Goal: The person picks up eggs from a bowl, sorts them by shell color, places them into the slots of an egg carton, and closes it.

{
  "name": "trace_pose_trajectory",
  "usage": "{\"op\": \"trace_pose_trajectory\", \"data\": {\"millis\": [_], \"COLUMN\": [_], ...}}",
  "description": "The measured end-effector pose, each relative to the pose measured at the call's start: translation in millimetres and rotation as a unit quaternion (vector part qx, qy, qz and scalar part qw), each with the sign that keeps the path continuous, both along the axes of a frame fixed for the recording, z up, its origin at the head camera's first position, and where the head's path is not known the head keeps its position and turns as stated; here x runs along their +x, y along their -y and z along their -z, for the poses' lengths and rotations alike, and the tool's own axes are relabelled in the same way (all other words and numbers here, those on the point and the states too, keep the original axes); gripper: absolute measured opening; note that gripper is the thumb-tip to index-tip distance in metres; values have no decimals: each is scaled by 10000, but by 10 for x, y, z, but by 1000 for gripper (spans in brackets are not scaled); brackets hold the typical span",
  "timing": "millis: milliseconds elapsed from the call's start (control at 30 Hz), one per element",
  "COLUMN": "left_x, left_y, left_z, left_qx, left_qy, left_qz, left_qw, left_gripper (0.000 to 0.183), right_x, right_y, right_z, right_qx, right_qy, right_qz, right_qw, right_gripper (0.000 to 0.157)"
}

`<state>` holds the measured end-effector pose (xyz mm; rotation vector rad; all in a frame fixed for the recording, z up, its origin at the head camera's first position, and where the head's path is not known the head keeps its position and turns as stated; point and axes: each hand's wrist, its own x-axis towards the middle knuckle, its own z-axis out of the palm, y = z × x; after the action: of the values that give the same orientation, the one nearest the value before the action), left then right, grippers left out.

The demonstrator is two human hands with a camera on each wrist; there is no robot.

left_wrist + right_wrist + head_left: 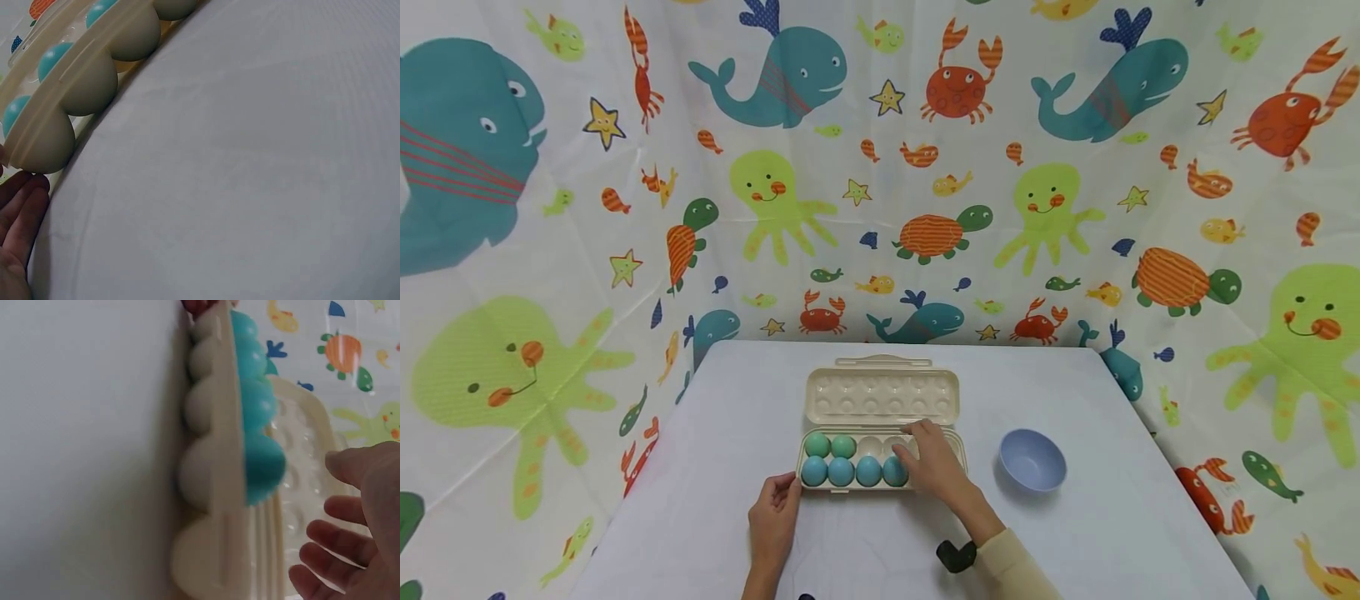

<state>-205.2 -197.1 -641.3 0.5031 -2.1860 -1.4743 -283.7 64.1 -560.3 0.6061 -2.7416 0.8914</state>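
Observation:
An egg carton (880, 487) lies on the table, its dimpled lid (882, 397) folded back away from me. Several blue eggs (868, 471) fill the near row from the left, and two green eggs (817, 444) sit in the far row's left end. At the carton's front left corner, my left hand (772, 517) holds the edge; in the left wrist view its fingers (25, 212) reach under the end cup. My right hand (936, 462) hovers over the carton's right half beside the last blue egg. In the right wrist view its fingers (337, 540) are spread and hold nothing.
A blue bowl (1032, 461) stands on the table to the right of the carton. The white table (722, 417) is bordered on three sides by a hanging cloth (880, 183) printed with sea animals. A dark device (956, 557) sits at my right wrist.

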Motion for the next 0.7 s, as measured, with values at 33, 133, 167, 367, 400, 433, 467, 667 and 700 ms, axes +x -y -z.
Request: {"op": "trace_pose_trajectory", "data": {"millis": [33, 133, 167, 367, 400, 433, 467, 667, 700], "left_x": [-2, -4, -4, 6, 7, 7, 6, -1, -2], "left_y": [-1, -2, -3, 4, 6, 10, 14, 17, 14], "left_z": [-1, 0, 3, 38, 44, 48, 51, 38, 35], "left_qx": [-4, 11, 28, 12, -10, 0, 10, 80, 88], "left_qy": [4, 11, 10, -4, -6, -19, -28, -41, -39], "left_qz": [-9, -28, -31, -47, -41, -37, -35, -50, -45], "left_qw": [10000, 10000, 10000, 10000, 10000, 10000, 10000, 9999, 9999], "left_gripper": [18, 18, 18, 19, 20, 20, 20, 18, 18], "right_x": [-40, -191, -247, -590, -634, -677, -714, -864, -876], "right_y": [-18, -92, -121, -294, -319, -342, -364, -452, -461], "right_z": [-52, -190, -235, -403, -419, -435, -451, -458, -450], "right_qx": [-41, -166, -262, -665, -659, -663, -713, -1041, -1118], "right_qy": [-53, -297, -346, -780, -774, -715, -587, 892, 1114], "right_qz": [60, 237, 309, 672, 752, 846, 913, 1073, 1077], "right_qw": [10000, 9991, 9986, 9925, 9920, 9916, 9915, 9847, 9816], "right_gripper": [35, 36, 37, 40, 41, 44, 47, 67, 68]}}
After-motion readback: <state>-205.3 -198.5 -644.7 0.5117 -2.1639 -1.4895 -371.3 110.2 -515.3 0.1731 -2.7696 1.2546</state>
